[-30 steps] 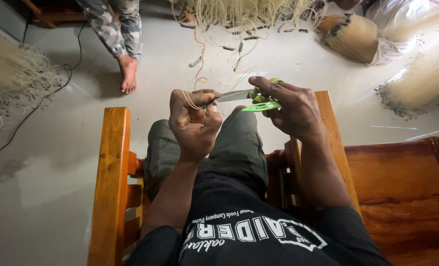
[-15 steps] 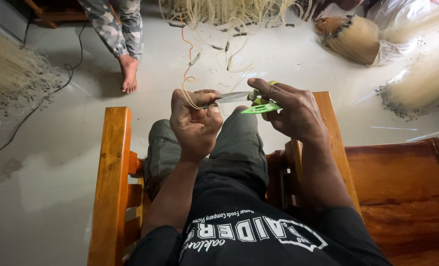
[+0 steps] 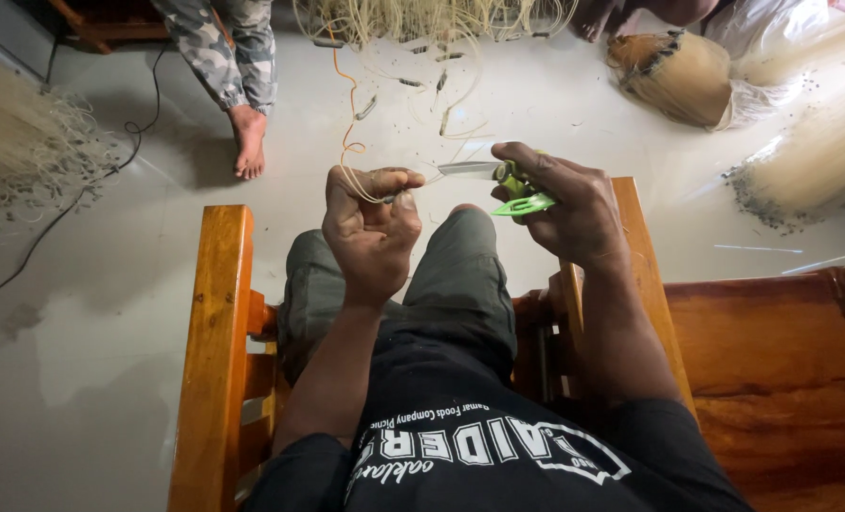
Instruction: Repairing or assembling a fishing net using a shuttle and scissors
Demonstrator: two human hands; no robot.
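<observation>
Head view: I see my left hand [image 3: 370, 228] clenched around a loop of pale cord [image 3: 351, 175], thumb and fingers pinching it just above my knee. My right hand [image 3: 569, 209] grips green-handled snips [image 3: 498, 180], blade tip pointing at the pinch, close beside it. I sit in a wooden chair [image 3: 209, 351]; another person's bare foot [image 3: 249, 142] stands on the floor ahead.

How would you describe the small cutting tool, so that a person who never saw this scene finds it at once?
Start at the wooden chair where the person sits. Above the knees, the right hand holds small snips near the thin line pinched in the left hand. Bright green handles and a short silver blade set the snips apart from the pale strands around.
</observation>
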